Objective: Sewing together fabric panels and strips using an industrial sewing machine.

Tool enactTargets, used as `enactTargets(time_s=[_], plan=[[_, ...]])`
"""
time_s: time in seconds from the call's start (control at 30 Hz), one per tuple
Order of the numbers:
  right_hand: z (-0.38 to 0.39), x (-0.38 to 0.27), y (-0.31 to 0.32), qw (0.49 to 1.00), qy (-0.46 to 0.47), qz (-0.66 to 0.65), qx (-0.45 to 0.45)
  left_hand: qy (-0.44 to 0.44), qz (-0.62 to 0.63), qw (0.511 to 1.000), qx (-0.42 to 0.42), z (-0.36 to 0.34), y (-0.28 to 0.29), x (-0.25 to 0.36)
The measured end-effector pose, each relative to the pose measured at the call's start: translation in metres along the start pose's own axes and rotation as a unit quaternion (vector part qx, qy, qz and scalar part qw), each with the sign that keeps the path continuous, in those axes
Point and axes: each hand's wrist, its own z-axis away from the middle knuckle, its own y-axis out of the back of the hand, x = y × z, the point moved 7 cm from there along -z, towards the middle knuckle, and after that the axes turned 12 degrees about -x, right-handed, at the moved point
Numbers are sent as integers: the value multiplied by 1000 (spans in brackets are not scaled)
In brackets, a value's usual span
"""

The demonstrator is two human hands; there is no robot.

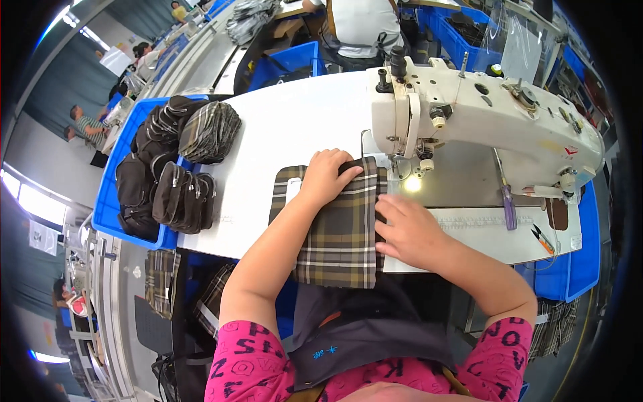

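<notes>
A plaid fabric piece in dark brown, olive and white lies on the white sewing table, its near end reaching past the front edge. It appears layered, with a second plaid edge showing along its right side. My left hand rests flat on its far part, fingers extended and thumb toward the right edge. Beside the left wrist a white strip shows on the cloth. My right hand touches the right edge, fingers slightly apart. Just beyond the cloth's far right corner stands the needle area of a white sewing machine, its lamp lit.
Left, a blue bin holds dark pouches and a plaid bundle. Right of my right hand lie a purple-handled screwdriver, orange-handled snips and a ruler strip. Another blue bin hangs at right. A person sits beyond the table.
</notes>
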Motion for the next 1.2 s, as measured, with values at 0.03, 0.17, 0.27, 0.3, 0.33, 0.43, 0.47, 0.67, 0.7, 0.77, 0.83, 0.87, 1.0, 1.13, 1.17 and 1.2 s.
enactTargets(time_s=[0.03,0.17,0.27,0.3,0.33,0.43,0.47,0.67,0.7,0.77,0.83,0.87,1.0,1.13,1.17,1.2], plan=[[-1,-3,12,997,14,59,37,6,-13,1000,-9,2,1,1],[-4,-13,6,982,131,125,52,-65,7,997,30,6,10,16],[-2,-7,-18,989,120,88,22,-71,49,996,19,3,5,18],[-1,-10,-10,988,119,101,17,-59,52,997,4,4,3,18],[0,-10,-14,988,117,96,18,-47,56,997,-11,3,1,18],[6,-12,-17,986,127,85,66,-54,4,997,-49,-5,4,26],[8,-12,-16,985,131,93,62,-53,3,997,-52,-9,8,28],[17,-16,-17,985,131,92,61,-54,-39,990,-126,-24,-3,38],[16,-17,-18,985,132,96,56,-26,-37,990,-134,-25,-4,36],[16,-17,-17,985,130,96,62,2,-35,989,-143,-26,-5,36],[17,-18,-17,985,129,97,67,38,-49,987,-148,-27,-4,36],[17,-17,-18,986,124,91,55,39,-48,987,-149,-27,-4,36],[17,-17,-20,988,120,90,38,66,-39,985,-157,-28,-5,34],[17,-17,-21,988,119,92,35,89,-31,981,-171,-28,-6,31],[17,-17,-21,988,118,91,38,89,-30,981,-171,-28,-6,31],[17,-17,-21,988,117,91,40,92,-28,981,-169,-28,-6,31]])
